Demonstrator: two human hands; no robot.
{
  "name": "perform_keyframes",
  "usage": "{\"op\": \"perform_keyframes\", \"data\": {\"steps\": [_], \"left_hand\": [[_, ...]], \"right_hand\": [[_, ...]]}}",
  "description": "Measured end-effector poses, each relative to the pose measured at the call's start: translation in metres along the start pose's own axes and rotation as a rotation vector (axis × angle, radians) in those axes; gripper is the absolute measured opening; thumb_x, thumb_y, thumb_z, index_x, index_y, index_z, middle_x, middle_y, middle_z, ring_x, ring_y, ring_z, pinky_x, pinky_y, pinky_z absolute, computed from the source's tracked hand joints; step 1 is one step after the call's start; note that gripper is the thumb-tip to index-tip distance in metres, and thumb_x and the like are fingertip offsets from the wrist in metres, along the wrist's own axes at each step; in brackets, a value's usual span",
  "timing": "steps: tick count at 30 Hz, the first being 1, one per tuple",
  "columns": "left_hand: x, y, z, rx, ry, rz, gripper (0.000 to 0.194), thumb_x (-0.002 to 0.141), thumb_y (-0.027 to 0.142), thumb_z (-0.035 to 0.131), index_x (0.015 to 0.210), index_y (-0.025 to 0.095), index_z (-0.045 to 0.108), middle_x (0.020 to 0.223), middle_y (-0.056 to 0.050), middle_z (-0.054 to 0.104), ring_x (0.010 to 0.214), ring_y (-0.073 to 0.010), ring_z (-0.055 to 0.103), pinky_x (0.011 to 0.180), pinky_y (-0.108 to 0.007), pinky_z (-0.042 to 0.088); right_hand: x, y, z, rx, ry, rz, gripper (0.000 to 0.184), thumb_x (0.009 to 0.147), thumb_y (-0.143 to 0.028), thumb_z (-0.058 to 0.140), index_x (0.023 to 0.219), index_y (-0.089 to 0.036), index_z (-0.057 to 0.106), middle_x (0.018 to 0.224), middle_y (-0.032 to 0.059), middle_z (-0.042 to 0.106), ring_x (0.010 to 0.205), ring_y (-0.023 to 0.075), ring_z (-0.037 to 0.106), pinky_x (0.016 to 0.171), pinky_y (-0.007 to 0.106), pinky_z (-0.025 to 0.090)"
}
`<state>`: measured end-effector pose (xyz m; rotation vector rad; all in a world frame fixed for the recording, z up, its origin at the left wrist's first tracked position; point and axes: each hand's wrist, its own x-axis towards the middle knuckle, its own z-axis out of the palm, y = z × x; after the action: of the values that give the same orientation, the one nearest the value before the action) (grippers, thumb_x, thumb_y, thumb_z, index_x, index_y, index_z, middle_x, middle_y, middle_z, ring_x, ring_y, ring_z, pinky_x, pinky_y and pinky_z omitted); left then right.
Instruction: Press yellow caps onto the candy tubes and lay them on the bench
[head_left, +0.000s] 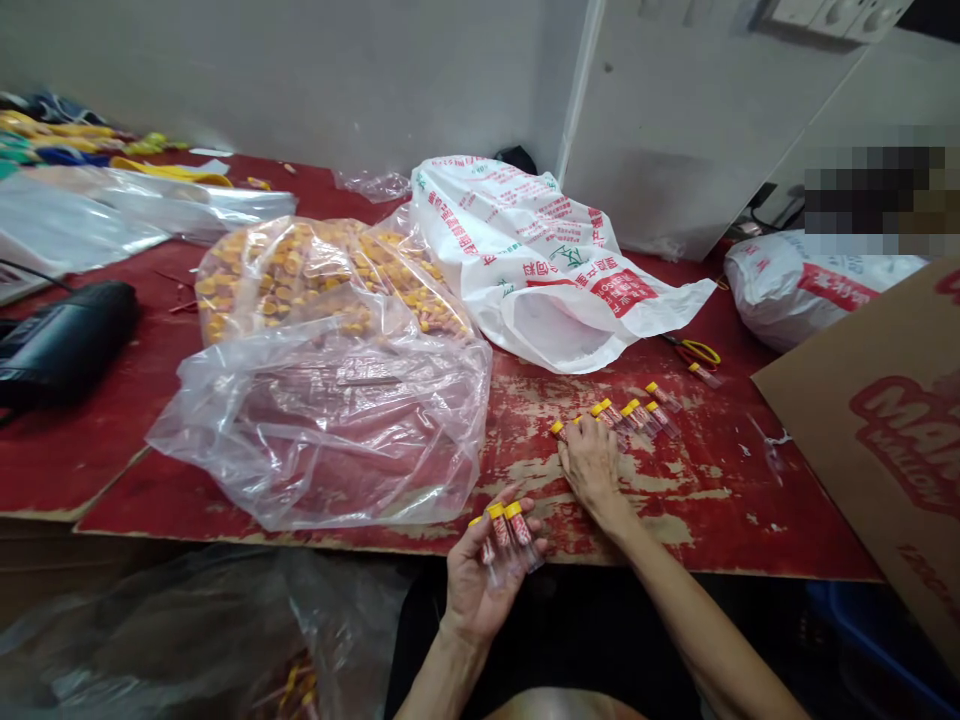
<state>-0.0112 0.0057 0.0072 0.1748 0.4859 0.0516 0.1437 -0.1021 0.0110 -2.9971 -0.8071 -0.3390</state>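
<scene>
My left hand (480,580), palm up near the table's front edge, is closed around three small clear tubes (501,538) with yellow caps and red-and-white contents. Further up on the red tabletop, my right hand (592,462) curls down over yellow-capped tubes (558,430), whose caps show past its fingertips. What lies under that palm is hidden. Just right of those fingers lie several more such tubes (637,416) in a loose row. Two others stand apart, a single tube (661,396) and another tube (703,375) farther right.
A clear plastic bag (300,290) full of yellow-capped tubes lies left of centre, beside a white printed sack (540,250). Yellow-handled scissors (697,351) lie behind the tubes. A cardboard box (870,430) is at right, a black object (71,340) at left. A person is partly visible far right.
</scene>
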Motion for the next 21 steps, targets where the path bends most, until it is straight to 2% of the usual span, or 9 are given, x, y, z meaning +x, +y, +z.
{"op": "perform_keyframes", "data": {"steps": [3, 6, 8, 10, 13, 21], "left_hand": [[0.001, 0.001, -0.001, 0.007, 0.0, -0.007, 0.038, 0.084, 0.02, 0.051, 0.12, 0.013, 0.058, 0.099, -0.015, 0.069, 0.079, -0.0263, 0.067, 0.072, -0.044, 0.055], [0.003, 0.001, -0.002, 0.011, -0.012, -0.026, 0.038, 0.084, 0.02, 0.051, 0.121, 0.014, 0.057, 0.1, -0.015, 0.069, 0.08, -0.026, 0.067, 0.073, -0.044, 0.055], [0.004, 0.001, -0.001, 0.011, -0.023, -0.037, 0.039, 0.084, 0.019, 0.051, 0.122, 0.015, 0.056, 0.099, -0.014, 0.069, 0.081, -0.0261, 0.067, 0.073, -0.043, 0.055], [0.006, 0.001, -0.001, 0.017, -0.029, -0.049, 0.041, 0.083, 0.019, 0.052, 0.124, 0.016, 0.055, 0.098, -0.013, 0.07, 0.081, -0.0263, 0.067, 0.073, -0.043, 0.056], [0.006, 0.001, 0.0, 0.033, -0.035, -0.062, 0.042, 0.083, 0.018, 0.053, 0.125, 0.017, 0.055, 0.099, -0.013, 0.07, 0.083, -0.0266, 0.067, 0.074, -0.042, 0.056], [0.01, -0.001, 0.004, 0.058, 0.012, -0.062, 0.045, 0.082, 0.019, 0.056, 0.126, 0.016, 0.054, 0.101, -0.014, 0.069, 0.084, -0.027, 0.067, 0.077, -0.044, 0.055]], "right_hand": [[-0.019, 0.005, -0.011, 0.167, -0.038, -0.117, 0.018, 0.089, -0.02, 0.046, 0.101, -0.014, 0.059, 0.106, 0.0132, 0.06, 0.096, 0.0243, 0.053, 0.082, 0.034, 0.036], [-0.04, 0.023, -0.03, 0.329, -0.153, -0.203, 0.023, 0.092, -0.023, 0.04, 0.099, -0.018, 0.06, 0.091, 0.0058, 0.066, 0.079, 0.0178, 0.059, 0.07, 0.027, 0.038], [-0.048, 0.036, -0.041, 0.228, -0.27, -0.174, 0.025, 0.091, -0.027, 0.04, 0.088, -0.019, 0.064, 0.079, 0.0051, 0.068, 0.07, 0.0175, 0.061, 0.062, 0.026, 0.037], [-0.051, 0.045, -0.047, 0.033, -0.406, -0.125, 0.03, 0.09, -0.031, 0.042, 0.076, -0.019, 0.066, 0.068, 0.0069, 0.068, 0.062, 0.0191, 0.062, 0.055, 0.026, 0.033], [-0.048, 0.047, -0.048, -0.145, -0.551, -0.092, 0.034, 0.091, -0.031, 0.043, 0.073, -0.017, 0.069, 0.068, 0.0116, 0.07, 0.061, 0.022, 0.065, 0.052, 0.027, 0.034], [-0.042, 0.029, -0.041, -0.119, -0.628, -0.072, 0.024, 0.089, -0.017, 0.047, 0.083, -0.012, 0.071, 0.074, 0.016, 0.072, 0.068, 0.027, 0.069, 0.052, 0.028, 0.041]]}}
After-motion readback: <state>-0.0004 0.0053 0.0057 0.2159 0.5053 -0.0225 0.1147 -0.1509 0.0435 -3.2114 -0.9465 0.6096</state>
